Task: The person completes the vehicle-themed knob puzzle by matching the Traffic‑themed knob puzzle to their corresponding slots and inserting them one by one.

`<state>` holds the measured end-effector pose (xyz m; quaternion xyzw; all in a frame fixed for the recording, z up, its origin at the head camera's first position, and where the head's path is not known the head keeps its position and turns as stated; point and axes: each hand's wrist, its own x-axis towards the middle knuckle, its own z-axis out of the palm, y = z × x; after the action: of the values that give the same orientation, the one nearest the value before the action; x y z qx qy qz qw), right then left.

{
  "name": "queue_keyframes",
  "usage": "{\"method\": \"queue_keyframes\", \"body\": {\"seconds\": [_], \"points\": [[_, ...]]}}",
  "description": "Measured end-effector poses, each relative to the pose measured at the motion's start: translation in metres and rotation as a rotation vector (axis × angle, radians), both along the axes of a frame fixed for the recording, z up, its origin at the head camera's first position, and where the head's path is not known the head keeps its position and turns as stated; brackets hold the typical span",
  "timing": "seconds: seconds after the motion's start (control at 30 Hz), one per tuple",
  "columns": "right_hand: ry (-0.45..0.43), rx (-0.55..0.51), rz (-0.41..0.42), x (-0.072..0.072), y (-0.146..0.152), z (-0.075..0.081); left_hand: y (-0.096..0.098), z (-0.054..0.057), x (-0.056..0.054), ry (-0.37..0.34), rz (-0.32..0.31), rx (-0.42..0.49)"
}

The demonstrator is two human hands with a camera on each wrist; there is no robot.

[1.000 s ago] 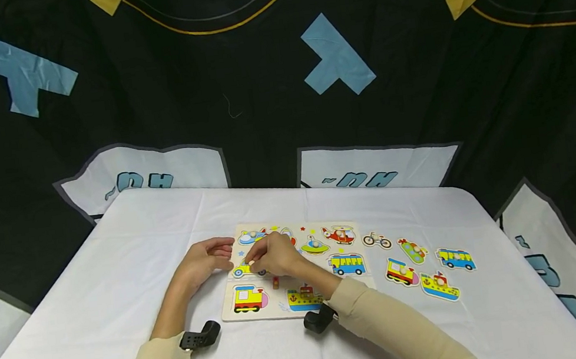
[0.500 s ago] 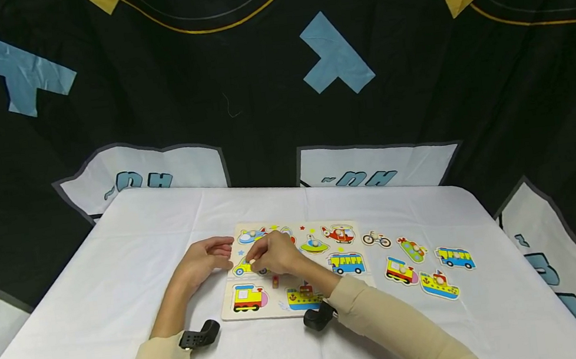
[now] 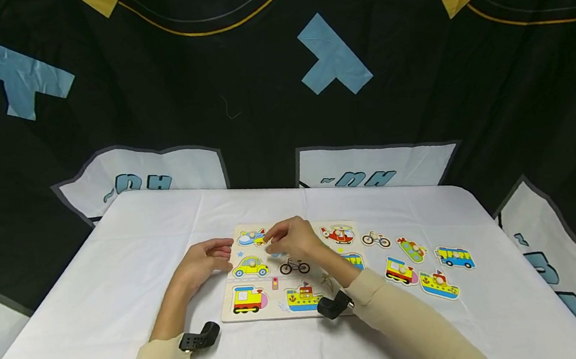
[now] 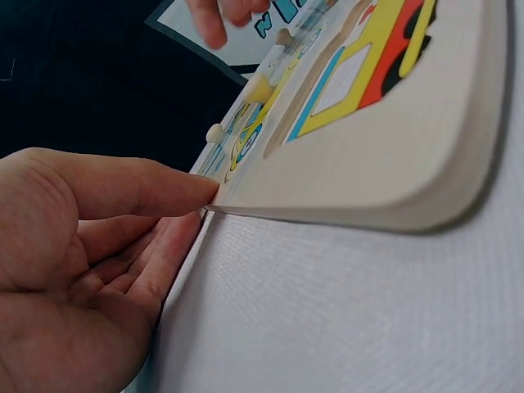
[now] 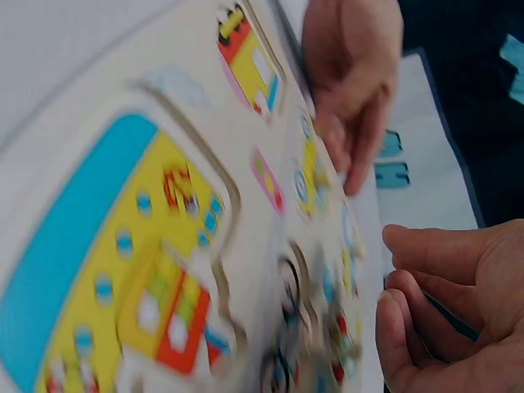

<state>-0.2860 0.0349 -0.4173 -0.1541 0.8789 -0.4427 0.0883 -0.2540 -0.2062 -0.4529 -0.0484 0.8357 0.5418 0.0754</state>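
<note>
In the head view a wooden puzzle board (image 3: 276, 300) with vehicle pictures lies on the white table. My left hand (image 3: 203, 260) is at its left edge; the left wrist view shows straight fingertips (image 4: 201, 192) touching that edge. The yellow car piece (image 3: 250, 266), with a knob, sits in its place near this hand. Over the upper middle of the board hovers my right hand (image 3: 295, 239), fingers loosely bent, partly covering the pictures below. Nothing shows between its fingertips (image 5: 397, 237) in the right wrist view. A knobbed plane piece (image 3: 252, 238) is to its left.
Loose pieces lie right of the board: a bicycle (image 3: 376, 240), a green and red piece (image 3: 412, 250), a train (image 3: 401, 272), a boat (image 3: 439, 286) and a bus (image 3: 454, 257). A black curtain (image 3: 259, 117) hangs behind the table.
My right hand has let go of the car piece's knob and moved up and to the right, uncovering the car and the bicycle picture. The left hand stays at the board's edge.
</note>
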Motion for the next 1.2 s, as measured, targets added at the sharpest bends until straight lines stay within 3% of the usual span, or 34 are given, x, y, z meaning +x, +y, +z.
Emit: {"method": "queue_keyframes", "body": {"seconds": [0.33,0.7,0.97,1.2], "points": [[-0.031,-0.020,-0.142,-0.012,0.053,0.007,-0.001,-0.001,-0.001,0.000,0.000,0.002],[0.008,0.051,-0.264,-0.020,0.116,0.011,-0.001,-0.002,-0.001,-0.004,-0.005,0.002],[0.001,0.058,-0.294,-0.021,0.153,0.015,-0.003,-0.002,-0.001,0.000,-0.014,0.000],[0.002,0.110,-0.320,-0.016,0.181,0.009,-0.002,-0.003,-0.002,0.003,-0.020,0.020]]}}
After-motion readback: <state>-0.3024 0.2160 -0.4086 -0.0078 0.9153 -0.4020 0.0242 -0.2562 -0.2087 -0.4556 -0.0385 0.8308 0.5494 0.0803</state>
